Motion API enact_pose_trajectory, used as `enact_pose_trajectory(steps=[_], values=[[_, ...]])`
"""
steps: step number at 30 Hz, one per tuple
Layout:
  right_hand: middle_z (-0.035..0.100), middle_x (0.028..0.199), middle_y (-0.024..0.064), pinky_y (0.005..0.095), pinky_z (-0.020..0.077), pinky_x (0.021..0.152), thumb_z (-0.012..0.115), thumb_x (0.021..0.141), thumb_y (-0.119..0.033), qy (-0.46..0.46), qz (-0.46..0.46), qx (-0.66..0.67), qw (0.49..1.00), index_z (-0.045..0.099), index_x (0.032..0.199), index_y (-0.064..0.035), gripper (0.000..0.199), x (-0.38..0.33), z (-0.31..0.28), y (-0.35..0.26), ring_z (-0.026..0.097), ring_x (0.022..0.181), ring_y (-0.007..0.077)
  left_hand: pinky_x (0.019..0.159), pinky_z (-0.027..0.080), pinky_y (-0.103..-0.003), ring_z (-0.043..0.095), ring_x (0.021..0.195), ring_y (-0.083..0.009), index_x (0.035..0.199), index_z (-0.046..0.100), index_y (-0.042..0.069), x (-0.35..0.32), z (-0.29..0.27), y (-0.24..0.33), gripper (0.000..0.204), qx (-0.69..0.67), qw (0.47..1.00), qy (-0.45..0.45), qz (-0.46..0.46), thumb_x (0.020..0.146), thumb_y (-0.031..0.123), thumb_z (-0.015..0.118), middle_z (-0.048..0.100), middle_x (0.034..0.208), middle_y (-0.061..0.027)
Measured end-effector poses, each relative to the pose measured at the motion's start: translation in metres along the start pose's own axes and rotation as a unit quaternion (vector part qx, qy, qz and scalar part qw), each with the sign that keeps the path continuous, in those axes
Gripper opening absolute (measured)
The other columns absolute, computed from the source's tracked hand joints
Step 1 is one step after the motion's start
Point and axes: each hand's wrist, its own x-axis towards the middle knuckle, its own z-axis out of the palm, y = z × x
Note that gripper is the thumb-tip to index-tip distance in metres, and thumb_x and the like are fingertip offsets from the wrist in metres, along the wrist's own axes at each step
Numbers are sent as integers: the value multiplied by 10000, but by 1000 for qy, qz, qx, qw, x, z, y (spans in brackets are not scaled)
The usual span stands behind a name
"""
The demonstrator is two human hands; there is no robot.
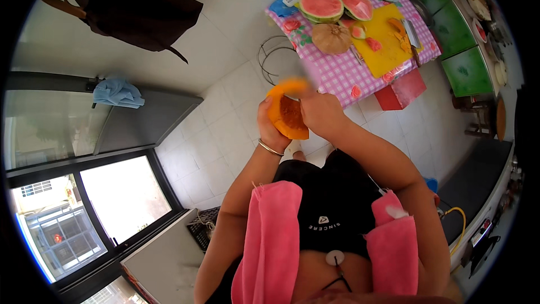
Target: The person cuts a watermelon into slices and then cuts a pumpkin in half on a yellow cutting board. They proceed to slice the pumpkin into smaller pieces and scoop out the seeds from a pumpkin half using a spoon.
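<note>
In front of my body, over the floor, my left hand (271, 126) is wrapped round the left side of an orange pumpkin piece (278, 114). The flesh is bright orange, and its hollow with darker, stringy pulp faces right. My right hand (325, 115) is closed at the piece's right side, its fingers beside the hollow. Whatever those fingers grip is hidden, and a blur lies just above them. Beyond, on the table, a tan-skinned pumpkin (331, 39) sits beside a yellow cutting board (379, 67). Orange scraps (404, 44) and a knife (413, 35) lie on that board.
A pink checked cloth (332, 76) covers the table, which also bears a cut watermelon (322, 5). A red box (400, 90) stands under its near edge. Left of it is a round wire stand (269, 59). Green-fronted cabinets (467, 72) line the right; a dark door (149, 124) is at left.
</note>
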Motion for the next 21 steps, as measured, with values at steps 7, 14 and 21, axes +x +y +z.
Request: enact_pose_trajectory(steps=[7,14,21], values=[[676,740,156,438,534,599,545,793,-120,-183,22,30,982,584,890,-27,140,26,-5,29,678,665,334,959,464,-435,580,1090,-307,1262,510,22,27,28,1,580,53,998,46,-8,844,424,514,591,1197,-152],[664,707,149,428,536,589,558,793,-124,-213,-33,61,975,598,871,-28,130,27,-2,69,669,635,315,957,472,-436,595,1071,-319,1268,502,2,56,40,-13,598,35,998,46,-29,847,425,508,595,1195,-166],[643,667,156,414,520,539,563,789,-118,-122,30,83,989,587,865,-29,119,54,-16,79,659,611,312,905,493,-420,602,1047,-314,1265,501,7,78,48,-1,614,69,995,61,-32,845,456,503,599,1170,-175]])
